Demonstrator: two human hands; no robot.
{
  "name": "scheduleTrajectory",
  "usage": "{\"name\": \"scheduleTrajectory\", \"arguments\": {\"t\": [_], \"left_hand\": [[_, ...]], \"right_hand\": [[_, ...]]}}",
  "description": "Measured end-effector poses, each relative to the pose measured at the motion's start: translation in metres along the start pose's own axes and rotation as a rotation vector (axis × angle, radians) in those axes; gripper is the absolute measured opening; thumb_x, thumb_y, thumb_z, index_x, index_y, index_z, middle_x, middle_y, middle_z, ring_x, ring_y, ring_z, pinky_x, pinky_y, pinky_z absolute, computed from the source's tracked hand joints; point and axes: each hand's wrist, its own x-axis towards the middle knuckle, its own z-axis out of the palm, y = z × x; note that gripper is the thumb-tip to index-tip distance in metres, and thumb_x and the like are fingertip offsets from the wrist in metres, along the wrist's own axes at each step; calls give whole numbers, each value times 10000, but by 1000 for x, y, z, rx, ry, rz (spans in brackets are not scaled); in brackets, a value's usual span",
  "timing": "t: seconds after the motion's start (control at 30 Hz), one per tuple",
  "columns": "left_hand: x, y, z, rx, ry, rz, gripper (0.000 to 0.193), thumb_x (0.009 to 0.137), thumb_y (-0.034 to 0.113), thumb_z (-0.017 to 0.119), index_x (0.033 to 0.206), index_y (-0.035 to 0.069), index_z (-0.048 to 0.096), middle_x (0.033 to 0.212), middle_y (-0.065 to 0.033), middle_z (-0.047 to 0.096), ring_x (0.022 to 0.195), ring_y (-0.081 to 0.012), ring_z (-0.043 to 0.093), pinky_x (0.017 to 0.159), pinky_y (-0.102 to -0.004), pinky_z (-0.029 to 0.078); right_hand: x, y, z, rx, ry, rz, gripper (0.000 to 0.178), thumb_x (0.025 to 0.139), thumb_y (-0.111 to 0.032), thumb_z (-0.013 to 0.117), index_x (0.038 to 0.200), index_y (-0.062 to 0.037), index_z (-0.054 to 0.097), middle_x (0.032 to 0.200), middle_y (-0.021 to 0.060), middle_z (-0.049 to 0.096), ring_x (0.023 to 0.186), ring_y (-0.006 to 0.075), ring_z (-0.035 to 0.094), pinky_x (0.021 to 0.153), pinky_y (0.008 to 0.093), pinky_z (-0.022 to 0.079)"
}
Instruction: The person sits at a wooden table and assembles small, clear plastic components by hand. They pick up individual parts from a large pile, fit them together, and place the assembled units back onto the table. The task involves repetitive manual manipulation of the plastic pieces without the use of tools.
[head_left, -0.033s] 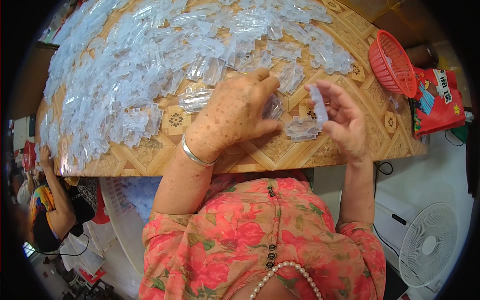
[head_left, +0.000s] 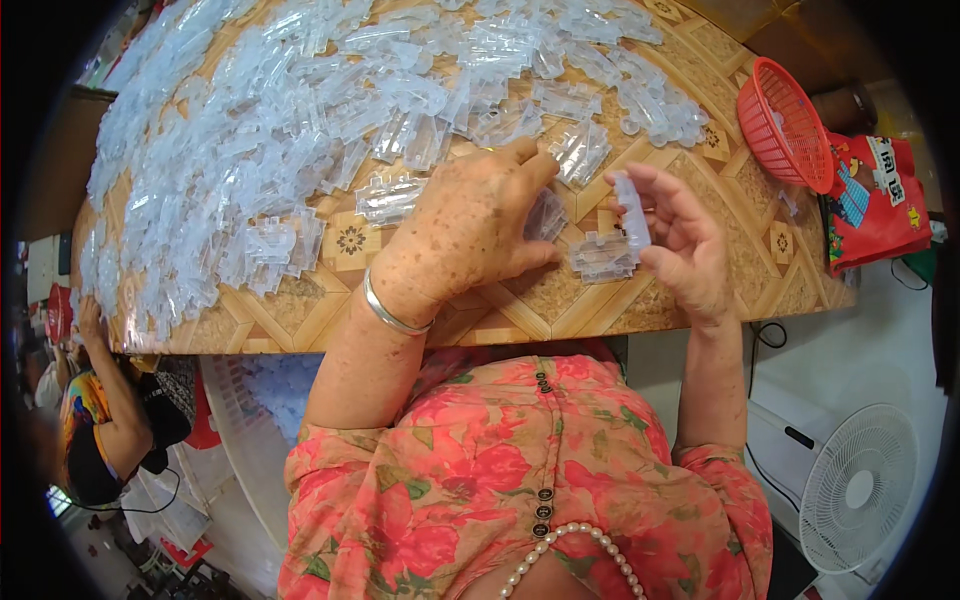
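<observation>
A thin clear plastic piece (head_left: 632, 215) stands on its edge between the thumb and fingertips of my right hand (head_left: 685, 240), just above the table. Beside it, a flat clear plastic part (head_left: 603, 257) with notched edges lies on the tabletop. My left hand (head_left: 475, 215), with a silver bangle at the wrist, curls palm-down over another clear plastic part (head_left: 545, 215); it shows between thumb and fingers, and the rest is hidden under the hand. Close by the left knuckles lie more loose clear parts (head_left: 580, 152), and one sits by the wrist (head_left: 390, 200).
A large spread of clear plastic parts (head_left: 270, 120) covers the left and far side of the patterned wooden table (head_left: 640, 310). At the right edge are a red plastic basket (head_left: 785, 125) and a red bag (head_left: 875, 205). A white fan (head_left: 858, 488) stands lower right. Another person's arm (head_left: 120, 390) is at far left.
My right hand, with the plastic piece in it, has shifted very slightly to the left. My left hand stays almost where it was.
</observation>
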Motion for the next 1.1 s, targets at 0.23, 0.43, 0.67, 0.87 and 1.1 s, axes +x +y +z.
{"name": "scheduleTrajectory", "arguments": {"t": [0.23, 0.43, 0.67, 0.87, 1.1], "left_hand": [[1, -1, 3, -62, 0, -85, 471, 752, 140, 820, 1172, 18, 644, 958, -162, 672, 856, -336, 674, 764, -424, 542], [7, -4, 8, -299, 209, -192, 248, 845, 76, 752, 1067, -8, 680, 842, -114, 668, 713, -189, 664, 641, -295, 535], [6, 3, 8, -824, 233, -426, 257, 949, 141, 738, 1154, -9, 702, 943, -36, 715, 763, -79, 641, 638, -241, 506], [6, -1, 4, -1344, 106, -554, 408, 1031, 286, 655, 1304, -18, 657, 1061, -79, 744, 926, -119, 694, 674, -239, 552], [8, 2, -4, -1713, -11, -525, 524, 1121, 363, 412, 1424, -47, 535, 1329, -191, 647, 1094, -260, 711, 834, -360, 645]], "right_hand": [[3, 9, 0, 346, -18, 12, 835, 914, -443, 705, 1493, 81, 411, 1430, 244, 567, 1190, 249, 643, 1005, 371, 532], [9, 10, 3, 514, -13, 25, 843, 957, -510, 637, 1496, 87, 384, 1423, 300, 551, 1187, 280, 653, 962, 386, 578], [16, 0, 22, 391, 59, -28, 842, 953, -512, 659, 1501, 68, 388, 1441, 269, 543, 1195, 271, 647, 951, 360, 577], [18, -6, 30, 377, 75, -56, 845, 946, -494, 681, 1513, 56, 381, 1451, 213, 552, 1219, 234, 628, 964, 334, 560], [19, -3, 34, 302, 122, -58, 830, 955, -491, 667, 1528, 34, 376, 1460, 189, 548, 1250, 221, 607, 962, 358, 553]]}}
